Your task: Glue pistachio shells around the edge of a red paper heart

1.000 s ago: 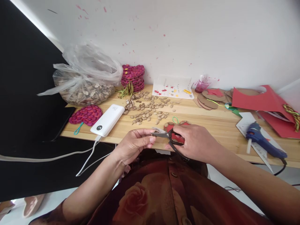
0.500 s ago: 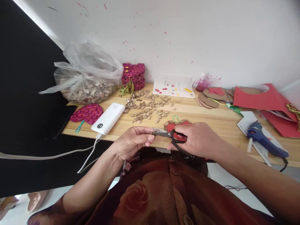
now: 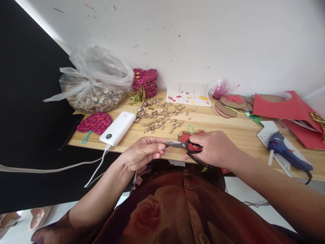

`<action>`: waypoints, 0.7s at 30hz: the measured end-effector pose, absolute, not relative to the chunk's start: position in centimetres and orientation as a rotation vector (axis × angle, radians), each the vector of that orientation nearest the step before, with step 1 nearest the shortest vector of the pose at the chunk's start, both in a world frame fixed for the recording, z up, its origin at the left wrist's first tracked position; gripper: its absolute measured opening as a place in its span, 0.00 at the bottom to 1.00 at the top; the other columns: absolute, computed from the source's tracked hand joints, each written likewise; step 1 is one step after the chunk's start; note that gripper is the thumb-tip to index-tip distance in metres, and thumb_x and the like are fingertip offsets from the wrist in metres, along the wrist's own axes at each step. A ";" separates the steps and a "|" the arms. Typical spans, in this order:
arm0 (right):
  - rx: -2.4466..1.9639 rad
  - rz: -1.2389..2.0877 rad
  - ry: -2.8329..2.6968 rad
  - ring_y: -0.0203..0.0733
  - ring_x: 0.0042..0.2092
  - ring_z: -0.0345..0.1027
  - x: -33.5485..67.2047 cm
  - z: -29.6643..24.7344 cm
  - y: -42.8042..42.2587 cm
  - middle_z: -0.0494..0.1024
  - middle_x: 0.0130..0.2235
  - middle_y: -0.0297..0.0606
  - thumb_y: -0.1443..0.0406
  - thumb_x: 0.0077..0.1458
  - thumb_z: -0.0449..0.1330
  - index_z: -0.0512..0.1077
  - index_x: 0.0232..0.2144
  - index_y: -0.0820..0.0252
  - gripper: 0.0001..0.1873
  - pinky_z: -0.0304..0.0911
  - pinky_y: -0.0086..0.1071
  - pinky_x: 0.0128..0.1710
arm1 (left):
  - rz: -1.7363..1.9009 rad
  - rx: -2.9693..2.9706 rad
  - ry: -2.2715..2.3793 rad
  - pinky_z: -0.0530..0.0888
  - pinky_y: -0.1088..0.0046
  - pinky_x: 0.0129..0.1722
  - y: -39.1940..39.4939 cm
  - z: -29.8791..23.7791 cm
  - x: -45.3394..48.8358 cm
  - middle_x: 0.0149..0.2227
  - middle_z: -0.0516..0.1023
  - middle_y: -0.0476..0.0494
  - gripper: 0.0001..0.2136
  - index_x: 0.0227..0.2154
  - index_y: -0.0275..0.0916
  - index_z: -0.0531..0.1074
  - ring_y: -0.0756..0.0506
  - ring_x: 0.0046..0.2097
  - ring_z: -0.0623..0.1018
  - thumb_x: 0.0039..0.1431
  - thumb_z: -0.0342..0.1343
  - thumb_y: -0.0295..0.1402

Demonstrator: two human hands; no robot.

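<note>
My right hand grips black-handled scissors at the table's front edge, blades pointing left. My left hand is pinched closed at the blade tips, holding something too small to make out. Just behind the scissors lies a red heart-shaped card edged with shells and carrying a green loop. Loose pistachio shells are scattered on the wooden table beyond my hands.
A plastic bag of shells sits at back left, beside a stack of magenta shell hearts. A white power bank and another magenta heart lie left. A blue glue gun, red paper and cardboard discs lie right.
Both hands stay together at the table edge. The scissors' blades have closed slightly and the view shifted a little.
</note>
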State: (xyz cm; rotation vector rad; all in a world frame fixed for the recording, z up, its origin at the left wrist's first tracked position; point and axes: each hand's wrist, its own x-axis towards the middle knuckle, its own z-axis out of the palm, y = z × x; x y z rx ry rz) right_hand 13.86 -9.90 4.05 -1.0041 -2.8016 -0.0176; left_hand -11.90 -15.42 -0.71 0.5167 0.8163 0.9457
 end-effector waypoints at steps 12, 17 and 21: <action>-1.064 -0.097 -2.771 0.46 0.27 0.76 13.8 2.8 -9.6 0.82 0.24 0.35 0.40 0.51 0.65 0.77 0.29 0.55 0.25 0.47 0.32 0.25 | 1.054 0.567 0.848 0.73 0.86 0.27 -15.6 -1.0 -11.1 0.26 0.79 0.46 0.14 0.29 0.31 0.83 0.57 0.25 0.74 0.41 0.78 0.33; -1.103 -0.117 -2.789 0.46 0.29 0.76 13.7 2.6 -9.5 0.82 0.25 0.37 0.39 0.56 0.60 0.77 0.29 0.55 0.27 0.47 0.33 0.26 | 1.066 0.528 0.904 0.73 0.85 0.27 -15.6 -1.4 -10.9 0.26 0.80 0.45 0.15 0.30 0.32 0.84 0.56 0.26 0.74 0.40 0.78 0.34; -1.119 -0.053 -2.794 0.46 0.29 0.76 13.6 2.5 -9.5 0.83 0.27 0.38 0.40 0.59 0.58 0.78 0.32 0.55 0.27 0.49 0.33 0.27 | 1.081 0.505 0.935 0.72 0.85 0.27 -15.4 -1.4 -10.9 0.26 0.80 0.45 0.16 0.28 0.32 0.83 0.56 0.26 0.74 0.37 0.79 0.34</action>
